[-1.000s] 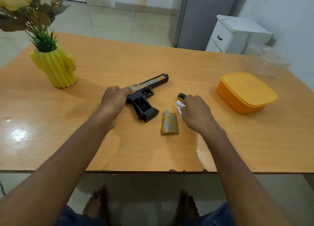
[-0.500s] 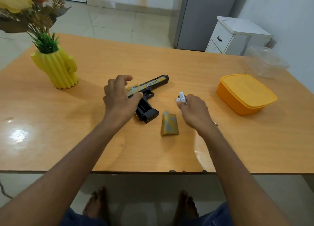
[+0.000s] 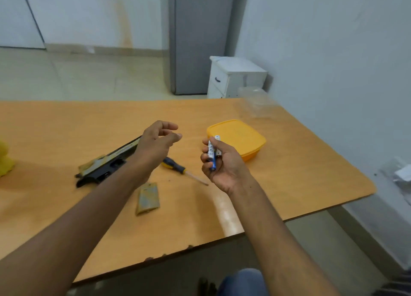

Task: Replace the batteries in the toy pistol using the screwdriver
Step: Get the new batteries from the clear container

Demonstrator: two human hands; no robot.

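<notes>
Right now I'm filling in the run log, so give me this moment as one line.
right hand grips batteries | left hand raised, empty | toy pistol, cover, screwdriver on table

White walls, tiled floor — grey fridge, white cabinet.

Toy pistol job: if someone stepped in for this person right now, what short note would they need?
Left hand: raised over the table, fingers loosely curled, holding nothing.
Right hand: grips batteries.
Toy pistol lies on the table; its loose cover lies nearer the table's front edge, and the screwdriver lies between the hands.
Done: cover off, batteries in hand.
Left: whether these are old or new cannot be told; fit fresh ones, refit the cover, screw it down.
</notes>
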